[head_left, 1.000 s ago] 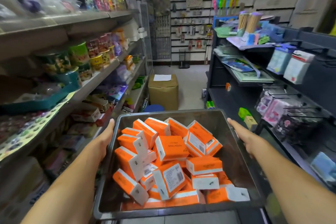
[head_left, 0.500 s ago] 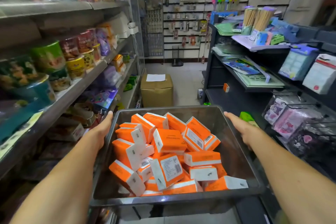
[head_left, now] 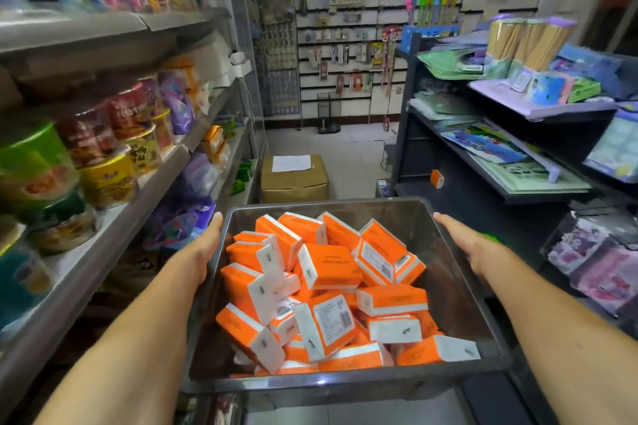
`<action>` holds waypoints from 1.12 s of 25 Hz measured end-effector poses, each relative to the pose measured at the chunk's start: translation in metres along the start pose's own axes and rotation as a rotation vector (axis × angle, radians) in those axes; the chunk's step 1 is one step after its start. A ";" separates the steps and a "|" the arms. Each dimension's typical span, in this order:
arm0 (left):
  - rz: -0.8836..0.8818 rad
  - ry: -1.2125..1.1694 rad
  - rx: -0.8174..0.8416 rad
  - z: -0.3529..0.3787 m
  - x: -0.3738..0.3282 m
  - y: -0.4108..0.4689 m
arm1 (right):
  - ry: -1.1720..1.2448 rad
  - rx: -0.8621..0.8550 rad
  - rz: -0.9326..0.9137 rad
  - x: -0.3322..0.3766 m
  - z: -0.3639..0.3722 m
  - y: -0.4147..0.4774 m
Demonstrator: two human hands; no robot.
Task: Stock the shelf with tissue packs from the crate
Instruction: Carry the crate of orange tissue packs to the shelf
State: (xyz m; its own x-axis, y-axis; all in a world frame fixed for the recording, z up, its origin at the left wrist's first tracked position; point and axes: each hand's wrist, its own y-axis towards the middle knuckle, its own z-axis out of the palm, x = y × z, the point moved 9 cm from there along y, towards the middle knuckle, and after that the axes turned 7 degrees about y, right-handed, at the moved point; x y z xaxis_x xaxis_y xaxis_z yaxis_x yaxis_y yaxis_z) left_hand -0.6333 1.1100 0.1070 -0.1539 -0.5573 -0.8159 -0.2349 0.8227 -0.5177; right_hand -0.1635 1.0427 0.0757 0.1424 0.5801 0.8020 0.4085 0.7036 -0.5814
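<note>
A dark grey plastic crate (head_left: 345, 385) is held in front of me at waist height, in the aisle between two shelf units. Several orange-and-white tissue packs (head_left: 328, 269) lie jumbled inside it. My left hand (head_left: 203, 248) grips the crate's left side, thumb along the rim. On the opposite side my right hand (head_left: 466, 245) grips the rim, its fingers hidden behind the wall. One single orange tissue pack (head_left: 436, 179) stands on the dark shelf (head_left: 483, 191) to the right.
Grey shelves (head_left: 165, 169) with cup noodles and snack packs run along the left. Ahead, a cardboard box (head_left: 293, 179) with a sheet of paper on top sits on the aisle floor. The right unit holds books, stationery and hanging bags (head_left: 593, 259).
I have carried the crate forward along the aisle; the cardboard box and the right shelf are nearer. Both hands keep the same hold on the crate.
</note>
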 end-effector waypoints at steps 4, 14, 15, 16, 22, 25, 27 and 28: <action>-0.004 0.033 -0.042 0.005 -0.028 0.063 | 0.004 0.010 0.018 0.035 0.024 0.042; -0.052 0.112 0.001 0.082 -0.120 0.207 | -0.025 0.030 0.060 0.126 0.062 0.201; -0.042 0.096 0.035 0.095 -0.133 0.221 | -0.015 0.031 0.057 0.136 0.063 0.220; -0.026 0.071 0.079 0.108 -0.144 0.237 | -0.020 0.024 0.058 0.145 0.063 0.240; -0.047 0.091 0.076 0.149 -0.199 0.305 | -0.024 -0.012 0.063 0.199 0.068 0.319; -0.078 0.144 0.052 0.168 -0.225 0.331 | -0.028 -0.021 0.049 0.221 0.072 0.347; -0.072 0.160 0.077 0.184 -0.242 0.356 | -0.027 -0.043 0.063 0.232 0.075 0.371; -0.081 0.155 0.098 0.193 -0.250 0.373 | -0.015 -0.055 0.071 0.240 0.077 0.384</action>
State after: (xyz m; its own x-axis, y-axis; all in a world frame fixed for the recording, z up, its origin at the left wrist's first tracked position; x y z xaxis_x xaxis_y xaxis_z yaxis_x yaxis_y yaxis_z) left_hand -0.4977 1.5779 0.0681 -0.2862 -0.6261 -0.7253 -0.1591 0.7775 -0.6084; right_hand -0.0421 1.4841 0.0340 0.1596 0.6336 0.7570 0.4465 0.6376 -0.6278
